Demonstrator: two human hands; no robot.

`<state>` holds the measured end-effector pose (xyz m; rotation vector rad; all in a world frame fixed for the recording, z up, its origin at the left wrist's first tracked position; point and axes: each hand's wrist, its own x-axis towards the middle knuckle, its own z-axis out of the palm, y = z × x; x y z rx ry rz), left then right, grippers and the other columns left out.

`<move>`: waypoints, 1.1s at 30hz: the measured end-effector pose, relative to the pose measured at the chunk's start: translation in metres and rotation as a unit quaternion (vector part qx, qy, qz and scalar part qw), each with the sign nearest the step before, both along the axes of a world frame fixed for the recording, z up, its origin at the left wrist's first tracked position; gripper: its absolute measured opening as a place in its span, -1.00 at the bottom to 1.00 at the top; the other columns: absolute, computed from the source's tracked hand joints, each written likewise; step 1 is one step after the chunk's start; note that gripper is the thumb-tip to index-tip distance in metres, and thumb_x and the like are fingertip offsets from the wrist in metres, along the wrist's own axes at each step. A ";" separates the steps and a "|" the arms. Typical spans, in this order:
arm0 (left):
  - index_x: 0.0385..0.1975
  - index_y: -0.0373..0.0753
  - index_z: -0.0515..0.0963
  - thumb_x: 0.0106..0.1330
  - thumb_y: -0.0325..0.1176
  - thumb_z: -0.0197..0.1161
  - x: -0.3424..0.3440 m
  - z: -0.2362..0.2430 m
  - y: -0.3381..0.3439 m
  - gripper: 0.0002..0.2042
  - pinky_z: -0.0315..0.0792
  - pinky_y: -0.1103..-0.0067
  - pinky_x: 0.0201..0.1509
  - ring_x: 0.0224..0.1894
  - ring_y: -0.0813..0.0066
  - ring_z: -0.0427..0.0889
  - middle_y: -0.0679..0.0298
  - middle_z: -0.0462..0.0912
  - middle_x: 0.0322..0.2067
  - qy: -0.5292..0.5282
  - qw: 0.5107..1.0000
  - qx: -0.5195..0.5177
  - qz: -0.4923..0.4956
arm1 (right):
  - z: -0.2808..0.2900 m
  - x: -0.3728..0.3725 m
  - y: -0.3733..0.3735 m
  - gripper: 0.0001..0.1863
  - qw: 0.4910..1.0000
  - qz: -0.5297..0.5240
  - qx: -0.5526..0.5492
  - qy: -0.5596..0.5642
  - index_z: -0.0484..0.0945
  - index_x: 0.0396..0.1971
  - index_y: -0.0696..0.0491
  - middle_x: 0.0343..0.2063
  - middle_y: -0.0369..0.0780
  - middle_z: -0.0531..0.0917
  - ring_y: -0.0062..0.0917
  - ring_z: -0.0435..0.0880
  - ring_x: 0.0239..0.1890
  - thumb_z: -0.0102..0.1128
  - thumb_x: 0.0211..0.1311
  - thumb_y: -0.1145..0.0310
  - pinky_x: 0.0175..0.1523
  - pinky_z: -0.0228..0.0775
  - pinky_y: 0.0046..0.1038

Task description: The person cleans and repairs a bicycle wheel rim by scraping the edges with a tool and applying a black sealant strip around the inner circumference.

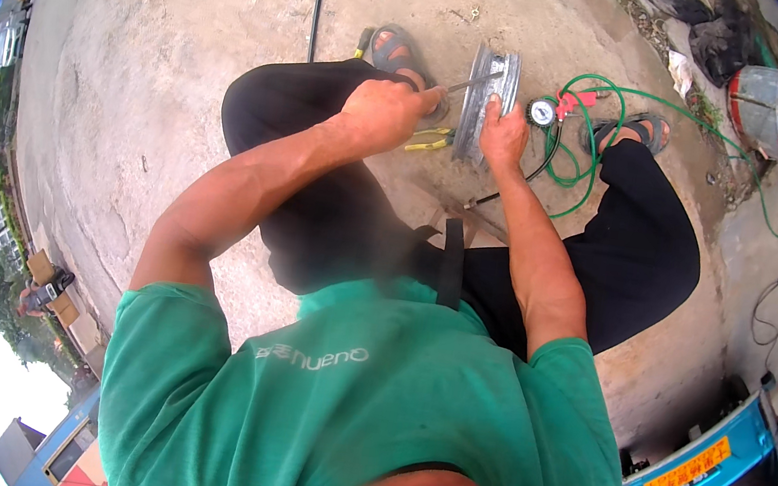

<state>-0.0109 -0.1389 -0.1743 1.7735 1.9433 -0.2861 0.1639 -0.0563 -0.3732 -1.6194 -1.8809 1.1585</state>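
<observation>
A small grey metal wheel rim (475, 107) stands on its edge between my feet, its channel facing right. My right hand (504, 138) grips its near right side, thumb up along the channel. My left hand (386, 113) is closed around the handle of a thin, dark metal tool (472, 83). The handle is hidden in the fist, and I cannot tell the tool's exact kind. Its blade reaches across the rim into the channel. Pliers with yellow handles (430, 140) lie on the ground just left of the rim.
Right of the rim lie a round pressure gauge (542, 113), a red inflator gun (575, 102) and a coiled green hose (566, 180). A black rod (317, 9) lies ahead on the concrete. A red and grey bucket (767, 116) stands far right, and a blue sign box (702, 481) at lower right.
</observation>
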 end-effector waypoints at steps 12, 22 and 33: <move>0.24 -0.21 0.45 0.32 -0.40 0.15 0.034 0.002 0.022 -0.55 0.65 0.24 -0.25 -0.25 0.00 0.78 -0.04 0.74 -0.38 0.031 0.997 0.003 -0.073 | 0.015 0.020 0.024 -0.54 0.999 -0.029 -0.023 -0.020 0.63 -0.25 0.19 -0.31 0.14 0.71 0.12 0.70 -0.16 0.19 0.36 0.00 -0.04 0.49 0.01; 0.05 -0.29 0.51 0.33 -0.38 0.16 0.022 -0.013 0.015 -0.69 0.66 0.24 -0.27 -0.28 -0.03 0.78 -0.15 0.70 -0.29 0.049 0.998 -0.023 -0.043 | 0.012 -0.001 -0.007 -0.54 0.999 0.029 -0.032 -0.001 0.63 -0.21 0.17 -0.30 0.16 0.71 0.15 0.69 -0.14 0.19 0.35 -0.01 -0.04 0.50 0.03; 0.10 -0.20 0.49 0.35 -0.46 0.08 0.010 -0.012 0.007 -0.68 0.63 0.22 -0.18 -0.21 0.02 0.78 -0.03 0.72 -0.21 0.037 0.999 -0.024 -0.010 | 0.009 0.000 -0.015 -0.52 0.999 0.037 -0.007 0.006 0.60 -0.27 0.20 -0.34 0.19 0.69 0.17 0.68 -0.20 0.22 0.33 -0.02 -0.06 0.49 0.06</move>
